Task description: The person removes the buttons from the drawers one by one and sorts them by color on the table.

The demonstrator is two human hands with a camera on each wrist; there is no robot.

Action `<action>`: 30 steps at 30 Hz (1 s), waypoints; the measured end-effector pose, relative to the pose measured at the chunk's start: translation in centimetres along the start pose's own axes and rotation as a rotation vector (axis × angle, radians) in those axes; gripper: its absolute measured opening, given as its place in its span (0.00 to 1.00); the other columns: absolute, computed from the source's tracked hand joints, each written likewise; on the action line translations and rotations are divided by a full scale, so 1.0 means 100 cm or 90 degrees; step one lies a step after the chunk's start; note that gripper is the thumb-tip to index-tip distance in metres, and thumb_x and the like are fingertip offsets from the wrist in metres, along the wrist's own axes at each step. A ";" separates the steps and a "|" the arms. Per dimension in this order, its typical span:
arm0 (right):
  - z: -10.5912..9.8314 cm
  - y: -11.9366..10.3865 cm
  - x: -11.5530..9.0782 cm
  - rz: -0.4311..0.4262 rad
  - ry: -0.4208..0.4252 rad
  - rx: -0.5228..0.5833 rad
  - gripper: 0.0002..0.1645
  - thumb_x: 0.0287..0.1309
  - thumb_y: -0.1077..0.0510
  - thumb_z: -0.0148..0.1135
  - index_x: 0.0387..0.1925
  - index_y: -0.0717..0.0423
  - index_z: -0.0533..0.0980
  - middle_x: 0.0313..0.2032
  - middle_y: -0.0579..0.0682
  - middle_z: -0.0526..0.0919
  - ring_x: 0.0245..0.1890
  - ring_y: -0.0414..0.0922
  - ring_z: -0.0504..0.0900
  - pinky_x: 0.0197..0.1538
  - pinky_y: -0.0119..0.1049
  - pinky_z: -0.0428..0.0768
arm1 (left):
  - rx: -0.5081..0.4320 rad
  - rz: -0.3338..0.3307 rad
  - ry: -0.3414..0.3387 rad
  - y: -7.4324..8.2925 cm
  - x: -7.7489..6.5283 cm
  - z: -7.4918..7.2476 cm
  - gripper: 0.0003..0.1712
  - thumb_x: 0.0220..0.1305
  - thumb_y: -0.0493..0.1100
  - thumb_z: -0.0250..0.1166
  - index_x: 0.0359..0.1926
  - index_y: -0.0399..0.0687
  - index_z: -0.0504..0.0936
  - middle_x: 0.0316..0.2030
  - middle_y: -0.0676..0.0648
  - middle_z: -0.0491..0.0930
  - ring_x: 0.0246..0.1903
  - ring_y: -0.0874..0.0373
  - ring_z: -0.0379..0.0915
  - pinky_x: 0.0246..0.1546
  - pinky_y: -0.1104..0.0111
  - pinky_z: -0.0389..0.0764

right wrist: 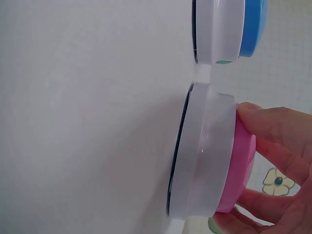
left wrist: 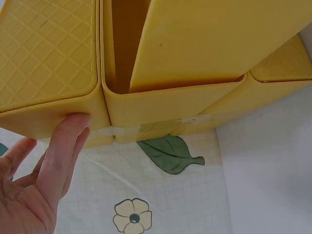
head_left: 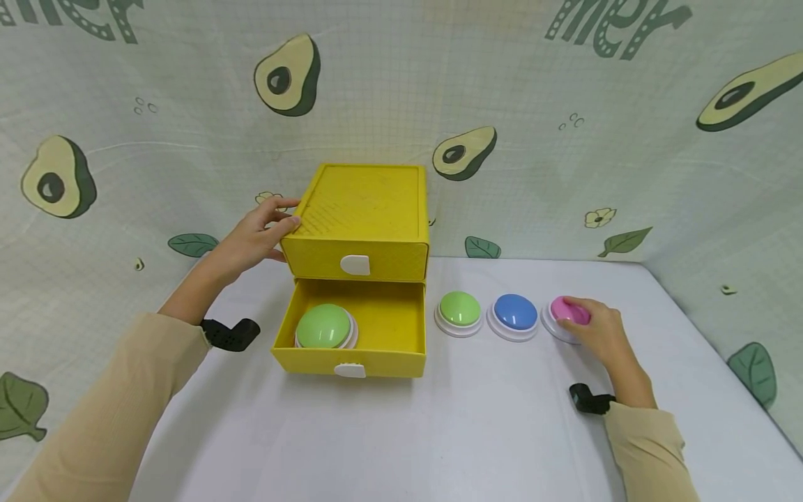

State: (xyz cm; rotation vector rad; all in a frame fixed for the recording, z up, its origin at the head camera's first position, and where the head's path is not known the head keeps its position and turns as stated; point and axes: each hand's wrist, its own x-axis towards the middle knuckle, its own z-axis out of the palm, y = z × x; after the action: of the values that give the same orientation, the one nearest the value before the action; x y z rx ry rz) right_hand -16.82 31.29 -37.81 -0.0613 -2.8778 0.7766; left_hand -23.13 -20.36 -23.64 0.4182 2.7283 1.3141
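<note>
At the left side of a yellow two-drawer box (head_left: 370,199), my left hand (head_left: 254,237) touches the upper edge with its fingertips. In the left wrist view its fingers (left wrist: 61,151) lie fairly straight against the yellow side wall. The upper drawer is closed. The lower drawer (head_left: 395,328) is pulled out and holds a green push button (head_left: 323,325) with a white base, at its left. My right hand (head_left: 602,335) pinches the dome of a pink push button (head_left: 573,312) between thumb and fingers. In the right wrist view, the white base (right wrist: 202,156) shows slightly tilted against the table.
Between the box and the pink button, another green push button (head_left: 460,309) and a blue push button (head_left: 516,312) stand in a row on the white table (head_left: 502,418). Behind hangs a cloth (head_left: 376,84) printed with avocados and leaves.
</note>
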 end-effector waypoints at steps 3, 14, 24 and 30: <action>0.000 0.000 0.000 0.002 -0.010 -0.003 0.30 0.57 0.57 0.60 0.59 0.67 0.67 0.57 0.74 0.67 0.55 0.71 0.61 0.56 0.66 0.64 | -0.001 0.000 0.000 0.000 0.000 0.000 0.31 0.70 0.54 0.46 0.69 0.51 0.53 0.59 0.38 0.63 0.49 0.45 0.72 0.43 0.58 0.82; -0.001 0.000 0.000 0.010 -0.033 0.001 0.30 0.57 0.59 0.58 0.60 0.67 0.66 0.57 0.76 0.64 0.57 0.72 0.61 0.57 0.67 0.64 | -0.006 0.005 -0.004 0.000 0.000 0.000 0.31 0.70 0.55 0.46 0.69 0.50 0.52 0.60 0.38 0.63 0.49 0.45 0.71 0.43 0.58 0.82; 0.000 0.001 0.002 0.025 -0.047 0.001 0.31 0.58 0.58 0.58 0.61 0.66 0.65 0.60 0.77 0.60 0.60 0.74 0.56 0.58 0.69 0.60 | -0.009 0.010 -0.003 -0.001 0.000 0.000 0.31 0.70 0.54 0.46 0.69 0.50 0.53 0.60 0.38 0.63 0.49 0.45 0.71 0.43 0.58 0.82; -0.001 0.001 0.001 0.028 -0.053 0.000 0.31 0.59 0.57 0.58 0.61 0.66 0.64 0.60 0.78 0.59 0.60 0.74 0.56 0.58 0.69 0.60 | -0.009 0.012 -0.003 -0.001 -0.001 0.000 0.31 0.70 0.54 0.47 0.69 0.50 0.53 0.59 0.38 0.64 0.49 0.45 0.71 0.42 0.59 0.82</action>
State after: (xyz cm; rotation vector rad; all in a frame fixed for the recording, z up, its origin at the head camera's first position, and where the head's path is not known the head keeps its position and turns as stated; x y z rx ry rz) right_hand -16.92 31.40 -37.76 -0.0940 -2.9645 0.8068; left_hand -23.08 -20.43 -23.73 0.4461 2.7171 1.3338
